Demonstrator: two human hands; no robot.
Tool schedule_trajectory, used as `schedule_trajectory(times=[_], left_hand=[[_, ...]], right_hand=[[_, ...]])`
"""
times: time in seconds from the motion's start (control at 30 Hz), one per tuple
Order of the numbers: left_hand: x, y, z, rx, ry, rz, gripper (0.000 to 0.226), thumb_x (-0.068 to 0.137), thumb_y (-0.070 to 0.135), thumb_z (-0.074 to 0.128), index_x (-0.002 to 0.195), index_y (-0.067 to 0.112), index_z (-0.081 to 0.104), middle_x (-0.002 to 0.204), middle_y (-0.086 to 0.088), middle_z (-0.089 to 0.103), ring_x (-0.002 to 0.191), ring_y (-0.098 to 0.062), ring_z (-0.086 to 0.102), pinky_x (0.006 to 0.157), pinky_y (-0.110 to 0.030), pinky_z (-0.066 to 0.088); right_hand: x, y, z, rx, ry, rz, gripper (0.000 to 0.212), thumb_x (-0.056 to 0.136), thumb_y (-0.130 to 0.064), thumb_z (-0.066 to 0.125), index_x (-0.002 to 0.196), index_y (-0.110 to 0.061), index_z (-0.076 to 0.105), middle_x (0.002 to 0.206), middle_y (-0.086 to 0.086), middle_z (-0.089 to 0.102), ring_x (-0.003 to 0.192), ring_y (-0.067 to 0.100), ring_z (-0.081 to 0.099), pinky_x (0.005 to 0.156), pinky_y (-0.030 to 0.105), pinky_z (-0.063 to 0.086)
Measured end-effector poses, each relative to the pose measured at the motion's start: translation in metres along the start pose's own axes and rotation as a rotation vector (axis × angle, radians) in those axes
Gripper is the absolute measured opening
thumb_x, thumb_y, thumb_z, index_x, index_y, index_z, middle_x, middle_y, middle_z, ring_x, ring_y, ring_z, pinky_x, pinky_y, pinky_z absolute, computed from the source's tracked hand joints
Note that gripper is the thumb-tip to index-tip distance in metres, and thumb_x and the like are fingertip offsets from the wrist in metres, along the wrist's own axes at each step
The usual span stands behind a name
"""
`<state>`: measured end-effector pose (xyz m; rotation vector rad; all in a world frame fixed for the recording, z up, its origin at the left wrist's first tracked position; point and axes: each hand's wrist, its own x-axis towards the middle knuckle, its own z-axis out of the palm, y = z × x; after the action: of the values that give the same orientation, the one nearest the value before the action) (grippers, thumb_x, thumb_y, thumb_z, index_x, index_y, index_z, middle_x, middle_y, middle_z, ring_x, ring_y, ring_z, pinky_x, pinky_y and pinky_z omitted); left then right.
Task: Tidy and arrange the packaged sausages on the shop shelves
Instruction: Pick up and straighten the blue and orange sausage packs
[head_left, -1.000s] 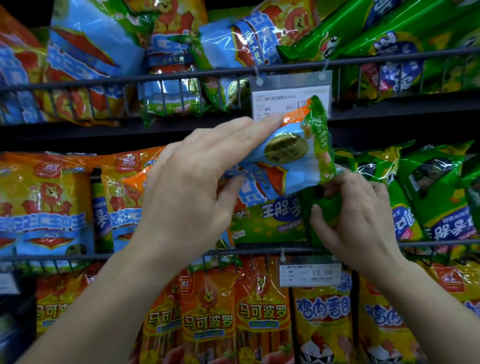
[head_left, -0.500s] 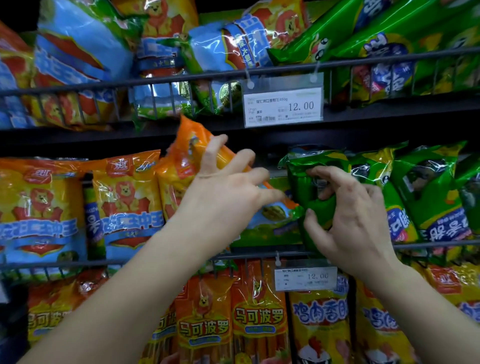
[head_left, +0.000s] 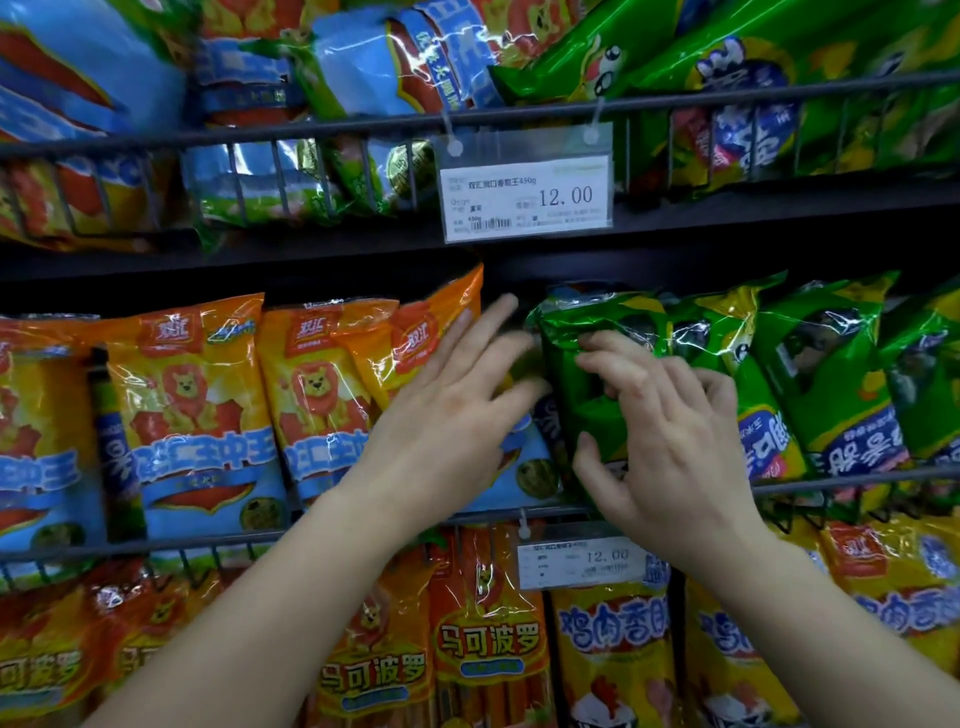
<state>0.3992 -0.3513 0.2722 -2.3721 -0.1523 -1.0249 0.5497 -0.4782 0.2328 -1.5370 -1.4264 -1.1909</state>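
On the middle shelf an orange-and-blue sausage pack (head_left: 415, 338) stands upright at the right end of a row of matching packs (head_left: 192, 405). My left hand (head_left: 452, 410) lies flat against its front, fingers spread. Just to its right is a green sausage pack (head_left: 584, 405), the leftmost of the green row. My right hand (head_left: 670, 447) grips it, with the fingers curled over its upper front and the thumb under its lower left edge. Both hands cover the lower parts of the two packs.
A wire rail (head_left: 156, 545) fronts the middle shelf, with a price tag (head_left: 582, 564) hanging on it. Further green packs (head_left: 831, 374) fill the right side. Above, a second rail carries a 12.00 tag (head_left: 524, 197) below blue and green packs. Orange and yellow packs (head_left: 483, 639) hang below.
The orange-and-blue pack came down from in front of the upper price tag and now stands in the middle shelf row. My left hand flattened onto it. My right hand stayed on the green pack.
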Motion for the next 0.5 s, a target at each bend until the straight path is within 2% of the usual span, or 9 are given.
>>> schedule_trajectory(times=[0.07, 0.1, 0.17, 0.23, 0.33, 0.43, 0.5], left_hand=[[-0.007, -0.001, -0.001, -0.025, 0.088, -0.048, 0.045, 0.081, 0.000, 0.064, 0.125, 0.008, 0.063, 0.145, -0.018, 0.046, 0.149, -0.035, 0.019, 0.114, -0.051, 0.033], [-0.011, -0.003, -0.002, 0.001, 0.127, -0.054, 0.044, 0.082, 0.001, 0.065, 0.126, 0.007, 0.063, 0.144, -0.018, 0.047, 0.148, -0.035, 0.021, 0.114, -0.053, 0.034], [-0.019, -0.010, -0.004, 0.117, 0.206, -0.076, 0.042, 0.086, 0.015, 0.069, 0.127, 0.010, 0.062, 0.142, -0.015, 0.051, 0.146, -0.036, 0.026, 0.117, -0.060, 0.022], [-0.026, -0.017, -0.006, 0.171, 0.242, -0.140, 0.054, 0.088, 0.032, 0.070, 0.136, 0.013, 0.054, 0.145, -0.009, 0.049, 0.146, -0.034, 0.028, 0.118, -0.061, 0.018], [-0.033, -0.020, -0.005, 0.094, 0.228, -0.199, 0.075, 0.088, 0.042, 0.068, 0.149, 0.018, 0.032, 0.152, -0.005, 0.034, 0.147, -0.031, 0.027, 0.118, -0.057, 0.022], [-0.034, -0.022, -0.005, -0.026, 0.211, -0.282, 0.094, 0.081, 0.047, 0.074, 0.153, 0.021, 0.020, 0.155, -0.011, 0.026, 0.145, -0.030, 0.029, 0.115, -0.053, 0.032], [-0.032, -0.025, -0.007, -0.076, 0.181, -0.331, 0.096, 0.081, 0.056, 0.066, 0.154, 0.019, 0.015, 0.157, -0.009, 0.027, 0.147, -0.026, 0.026, 0.119, -0.050, 0.026]], right_hand=[[0.001, -0.002, 0.002, -0.056, -0.011, 0.001, 0.048, 0.081, -0.033, 0.063, 0.126, -0.023, 0.054, 0.139, 0.001, 0.055, 0.103, 0.026, 0.056, 0.083, 0.045, 0.036], [0.001, -0.003, 0.003, -0.084, -0.014, 0.008, 0.042, 0.082, -0.036, 0.064, 0.121, -0.023, 0.061, 0.138, 0.003, 0.055, 0.101, 0.027, 0.056, 0.083, 0.046, 0.035], [0.002, -0.008, 0.006, -0.134, -0.017, 0.035, 0.031, 0.083, -0.042, 0.065, 0.108, -0.024, 0.070, 0.136, 0.006, 0.056, 0.098, 0.029, 0.056, 0.082, 0.046, 0.034], [0.003, -0.014, 0.008, -0.174, -0.023, 0.076, 0.031, 0.084, -0.051, 0.065, 0.098, -0.025, 0.074, 0.135, 0.007, 0.055, 0.099, 0.030, 0.054, 0.082, 0.046, 0.032], [0.004, -0.026, 0.012, -0.227, -0.051, 0.155, 0.042, 0.083, -0.065, 0.063, 0.092, -0.026, 0.076, 0.137, 0.007, 0.052, 0.106, 0.033, 0.050, 0.086, 0.051, 0.033], [0.006, -0.037, 0.017, -0.274, -0.095, 0.219, 0.050, 0.081, -0.072, 0.058, 0.092, -0.027, 0.076, 0.140, 0.007, 0.046, 0.112, 0.033, 0.042, 0.091, 0.055, 0.031], [0.007, -0.042, 0.019, -0.288, -0.106, 0.243, 0.048, 0.082, -0.071, 0.058, 0.089, -0.026, 0.076, 0.141, 0.007, 0.043, 0.114, 0.032, 0.040, 0.093, 0.056, 0.029]])
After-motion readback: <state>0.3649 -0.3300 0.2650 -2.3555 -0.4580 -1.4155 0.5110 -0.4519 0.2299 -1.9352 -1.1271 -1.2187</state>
